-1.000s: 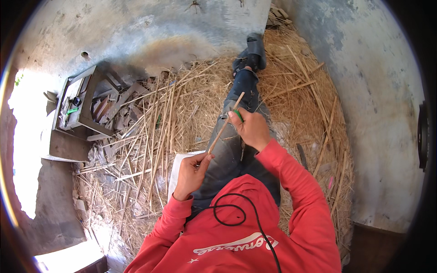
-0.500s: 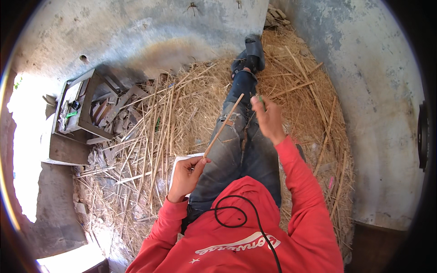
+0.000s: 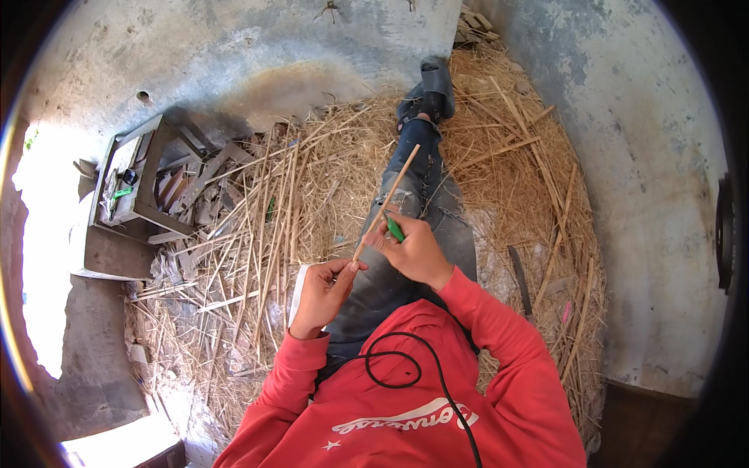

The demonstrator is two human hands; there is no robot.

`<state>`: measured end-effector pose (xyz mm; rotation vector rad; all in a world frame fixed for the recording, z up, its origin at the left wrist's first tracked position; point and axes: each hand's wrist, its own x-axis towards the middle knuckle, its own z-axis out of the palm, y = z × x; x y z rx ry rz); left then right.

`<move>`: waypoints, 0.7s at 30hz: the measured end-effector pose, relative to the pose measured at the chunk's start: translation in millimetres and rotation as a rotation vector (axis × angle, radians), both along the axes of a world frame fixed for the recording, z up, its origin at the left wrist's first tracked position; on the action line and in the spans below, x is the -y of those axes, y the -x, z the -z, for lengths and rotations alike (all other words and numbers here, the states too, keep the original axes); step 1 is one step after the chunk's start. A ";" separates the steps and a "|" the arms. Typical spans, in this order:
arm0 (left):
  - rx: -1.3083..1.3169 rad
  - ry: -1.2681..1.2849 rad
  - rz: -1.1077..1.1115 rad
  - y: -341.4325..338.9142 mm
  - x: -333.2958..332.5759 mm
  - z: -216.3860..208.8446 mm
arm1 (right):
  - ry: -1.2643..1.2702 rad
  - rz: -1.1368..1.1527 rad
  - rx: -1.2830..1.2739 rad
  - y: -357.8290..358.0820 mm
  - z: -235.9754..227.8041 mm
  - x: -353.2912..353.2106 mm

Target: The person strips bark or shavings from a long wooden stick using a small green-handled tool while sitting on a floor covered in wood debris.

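My left hand (image 3: 321, 295) pinches the lower end of a thin, pale wooden stick (image 3: 403, 171), which slants up and away over my legs (image 3: 390, 257). My right hand (image 3: 413, 249) is closed around a small green tool (image 3: 395, 228), and its fingers lie against the stick just above my left hand. The working end of the green tool is hidden by the fingers, so I cannot tell its exact kind. Something white and flat (image 3: 296, 296) shows partly beside my left hand.
Straw and split sticks (image 3: 289, 210) cover the floor around my stretched legs. An upturned wooden frame (image 3: 148, 183) at the left carries a green item (image 3: 122, 193) and a dark one. A dark, narrow strip (image 3: 520, 281) lies right of my legs. Walls (image 3: 640, 195) close in the right and far sides.
My right hand has come down and left, from beyond the stick to its lower part, with the green tool now plainer to see. The stick has shifted slightly upward.
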<state>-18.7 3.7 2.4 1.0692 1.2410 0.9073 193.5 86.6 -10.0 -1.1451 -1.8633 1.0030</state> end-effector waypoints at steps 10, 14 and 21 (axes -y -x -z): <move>-0.184 -0.080 -0.026 -4.3 3.7 3.9 | -0.162 0.178 0.289 -10.5 -1.0 -26.9; -0.099 -0.055 -0.038 -1.9 1.1 16.4 | -0.259 -0.027 0.390 8.3 6.6 5.5; -0.183 -0.111 -0.017 -5.3 -4.8 8.3 | -0.315 0.089 0.423 1.9 2.6 -15.4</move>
